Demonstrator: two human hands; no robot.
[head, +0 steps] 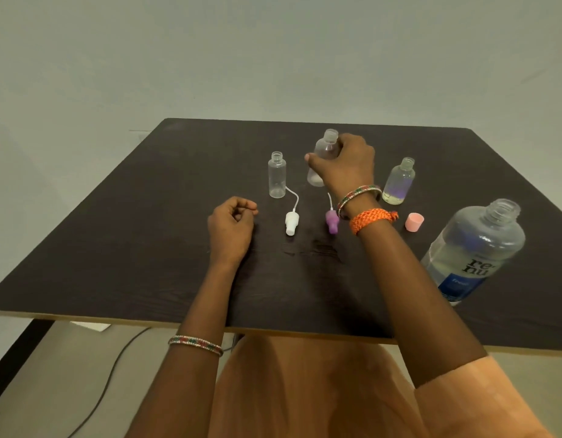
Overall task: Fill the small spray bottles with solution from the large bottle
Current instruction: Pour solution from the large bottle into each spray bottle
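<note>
Three small uncapped spray bottles stand mid-table; the right hand (343,165) grips the middle bottle (324,156). The left hand (230,226) rests clenched, empty. The large bottle (475,251) stands open at right, beside a pink cap (414,222).

- A plain pale grey-green wall (273,52) fills the view beyond the fingers, evenly lit and bare.
- The counter (115,248) is a dark brown wood-grain board with a light edge strip along its near side.
- Below the fingers, to the left, lies a light floor (52,390).
- A dark cable (109,377) curves across that floor.
- A black strip (17,358) runs diagonally beside it.
</note>
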